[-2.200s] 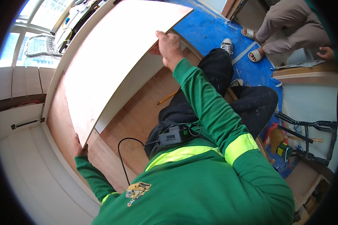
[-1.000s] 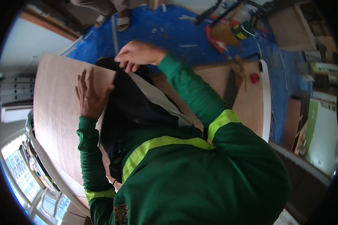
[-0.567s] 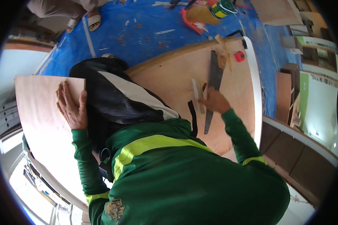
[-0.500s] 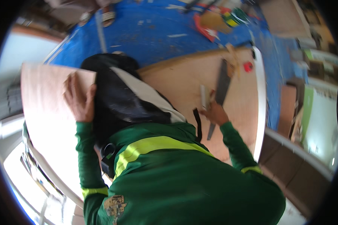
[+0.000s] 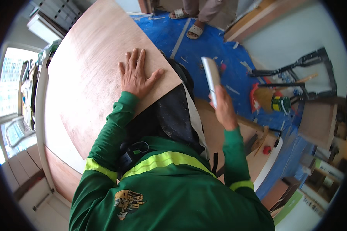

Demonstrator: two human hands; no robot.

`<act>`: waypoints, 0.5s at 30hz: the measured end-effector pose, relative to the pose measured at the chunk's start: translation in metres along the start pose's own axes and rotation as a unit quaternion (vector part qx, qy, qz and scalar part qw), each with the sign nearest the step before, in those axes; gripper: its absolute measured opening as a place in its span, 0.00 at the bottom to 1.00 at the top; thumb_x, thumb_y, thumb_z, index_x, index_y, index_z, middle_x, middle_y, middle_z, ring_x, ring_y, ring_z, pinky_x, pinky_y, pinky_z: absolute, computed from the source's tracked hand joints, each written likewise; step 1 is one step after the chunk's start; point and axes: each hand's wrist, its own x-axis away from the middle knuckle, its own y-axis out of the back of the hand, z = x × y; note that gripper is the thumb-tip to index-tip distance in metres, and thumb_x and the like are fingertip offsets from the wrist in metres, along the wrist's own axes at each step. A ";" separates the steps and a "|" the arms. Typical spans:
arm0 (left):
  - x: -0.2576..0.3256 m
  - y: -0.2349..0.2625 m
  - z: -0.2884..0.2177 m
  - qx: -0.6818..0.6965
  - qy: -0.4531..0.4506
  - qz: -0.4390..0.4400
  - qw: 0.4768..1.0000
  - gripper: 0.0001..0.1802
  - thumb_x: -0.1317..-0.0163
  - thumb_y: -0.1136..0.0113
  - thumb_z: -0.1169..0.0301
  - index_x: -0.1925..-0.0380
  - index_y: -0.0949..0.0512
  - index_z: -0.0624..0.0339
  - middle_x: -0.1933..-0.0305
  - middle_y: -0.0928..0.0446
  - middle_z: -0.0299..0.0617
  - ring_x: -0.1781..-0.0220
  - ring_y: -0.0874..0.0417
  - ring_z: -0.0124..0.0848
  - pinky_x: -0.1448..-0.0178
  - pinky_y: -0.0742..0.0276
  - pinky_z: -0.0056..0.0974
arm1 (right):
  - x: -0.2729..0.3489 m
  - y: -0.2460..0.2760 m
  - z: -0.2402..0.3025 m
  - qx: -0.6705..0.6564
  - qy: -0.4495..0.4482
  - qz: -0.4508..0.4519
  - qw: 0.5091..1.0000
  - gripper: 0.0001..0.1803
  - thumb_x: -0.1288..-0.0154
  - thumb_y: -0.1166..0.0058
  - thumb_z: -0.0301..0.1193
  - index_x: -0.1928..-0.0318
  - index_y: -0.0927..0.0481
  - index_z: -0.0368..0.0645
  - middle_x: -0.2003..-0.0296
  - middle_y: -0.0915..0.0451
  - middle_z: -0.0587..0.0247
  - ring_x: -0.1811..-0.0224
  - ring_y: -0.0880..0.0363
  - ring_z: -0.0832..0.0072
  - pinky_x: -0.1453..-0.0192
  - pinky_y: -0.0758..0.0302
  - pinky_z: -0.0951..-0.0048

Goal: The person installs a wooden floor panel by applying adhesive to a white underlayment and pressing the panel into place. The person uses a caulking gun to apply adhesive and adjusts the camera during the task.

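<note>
Two hands are at work: the left hand point(image 5: 137, 79) lies flat on the ply point(image 5: 92, 57), fingers apart and gripping nothing, just inside the ply's right corner; the right hand point(image 5: 224, 109) is closed around the lower end of a pale bar point(image 5: 210, 75), held up well apart from the ply, above the blue floor cover point(image 5: 229, 67). The ply's right corner lies over the dark trouser leg point(image 5: 167, 115); whether it bears on it cannot be told. The ply looks thin, so it should be light for its breadth, stiff yet springy, with corners that could chip; a hand on each of two opposite edges would suit it. Its face is pinkish, dry and finely grained, with darker smudges, and should not be slippery. The bar is straight, flat and slim, probably rigid and light, best taken by one end; blur hides its material. On the wooden board point(image 5: 212, 127), near its white right edge, lie a dark saw point(image 5: 251, 140) and a rounded red tape point(image 5: 267, 149).
</note>
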 end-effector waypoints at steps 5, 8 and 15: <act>0.005 0.002 0.001 0.015 0.017 0.002 1.000 0.66 0.36 0.44 0.19 0.14 0.40 0.61 0.09 0.46 0.60 0.06 0.55 0.57 0.10 0.66 0.73 | -0.105 -0.073 0.062 -0.072 0.054 0.206 0.974 0.34 0.12 0.55 0.57 0.39 0.20 0.35 0.58 0.17 0.61 0.59 0.18 0.72 0.51 0.16 0.67; 0.014 0.015 -0.005 0.010 0.021 0.021 1.000 0.70 0.41 0.43 0.15 0.14 0.40 0.58 0.09 0.47 0.59 0.06 0.56 0.57 0.11 0.68 0.75 | -0.146 -0.091 0.054 -0.085 0.099 0.253 0.959 0.32 0.13 0.50 0.54 0.39 0.20 0.34 0.52 0.17 0.58 0.48 0.17 0.68 0.39 0.19 0.65; 0.007 0.018 -0.009 0.009 0.053 0.050 0.997 0.77 0.51 0.41 0.10 0.13 0.41 0.56 0.08 0.51 0.58 0.05 0.60 0.58 0.11 0.74 0.78 | -0.230 -0.148 0.107 -0.080 0.100 0.313 0.941 0.38 0.16 0.45 0.53 0.26 0.24 0.30 0.37 0.17 0.49 0.34 0.20 0.67 0.27 0.25 0.68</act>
